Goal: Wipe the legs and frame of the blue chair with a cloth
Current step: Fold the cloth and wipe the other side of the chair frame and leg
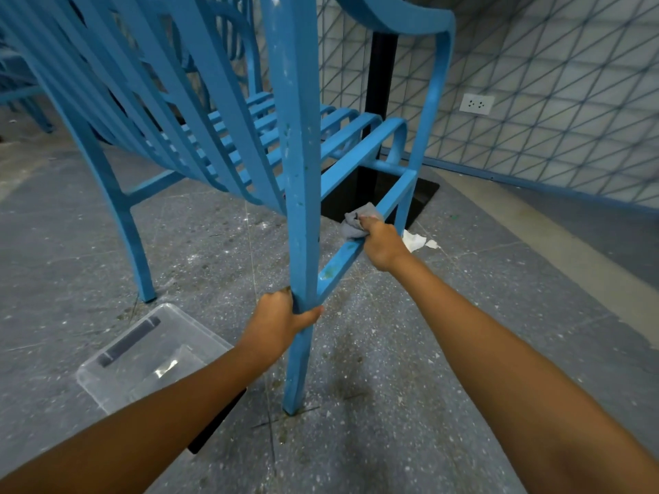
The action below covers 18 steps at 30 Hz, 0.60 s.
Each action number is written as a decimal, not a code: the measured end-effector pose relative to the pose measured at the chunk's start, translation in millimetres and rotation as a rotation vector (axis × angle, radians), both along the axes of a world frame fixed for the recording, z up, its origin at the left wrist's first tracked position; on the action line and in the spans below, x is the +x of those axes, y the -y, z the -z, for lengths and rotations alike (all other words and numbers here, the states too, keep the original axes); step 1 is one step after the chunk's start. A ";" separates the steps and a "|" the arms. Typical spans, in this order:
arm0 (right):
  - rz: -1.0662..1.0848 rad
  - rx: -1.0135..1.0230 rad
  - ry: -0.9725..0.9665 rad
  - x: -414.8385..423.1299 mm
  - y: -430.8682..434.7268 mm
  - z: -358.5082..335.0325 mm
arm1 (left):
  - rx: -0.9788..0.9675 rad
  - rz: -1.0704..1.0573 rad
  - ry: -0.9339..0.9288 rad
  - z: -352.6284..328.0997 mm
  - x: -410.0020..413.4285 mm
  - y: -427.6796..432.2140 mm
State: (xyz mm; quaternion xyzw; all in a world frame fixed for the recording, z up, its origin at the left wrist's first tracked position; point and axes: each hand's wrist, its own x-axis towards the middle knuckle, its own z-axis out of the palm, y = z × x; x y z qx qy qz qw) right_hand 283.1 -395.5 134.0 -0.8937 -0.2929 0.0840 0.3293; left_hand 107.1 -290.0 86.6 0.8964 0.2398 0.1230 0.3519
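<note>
We see the speckled floor (356, 440) bearing the chair (433, 101), a clear bin (142, 358) near its front leg (303, 208). The left grip (281, 322) clasps that leg (low down); the right grip (379, 244) holds the cloth (356, 222) pressed on the lower side rail (340, 260).

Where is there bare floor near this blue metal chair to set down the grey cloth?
Bare speckled floor lies between the two near blue legs, beyond the clear plastic box, and right of the right hand, toward the wall. Crowded: around the black table base, with white paper scraps and the grey cloth.
</note>
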 end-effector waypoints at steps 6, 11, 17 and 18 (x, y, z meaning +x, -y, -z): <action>0.015 0.089 0.071 -9.8 1.0 -8.1 | 0.000 0.013 0.000 -0.4 -0.8 -1.0; -0.058 0.013 0.073 -24.4 -8.5 0.4 | 0.002 0.010 -0.007 -0.8 -0.6 -0.7; 0.014 0.002 0.113 -39.2 -10.0 9.0 | 0.006 0.029 -0.008 -3.1 -1.1 -0.1; 0.011 -0.004 0.119 -42.4 -9.9 10.0 | 0.004 0.030 -0.005 -2.8 -1.1 0.0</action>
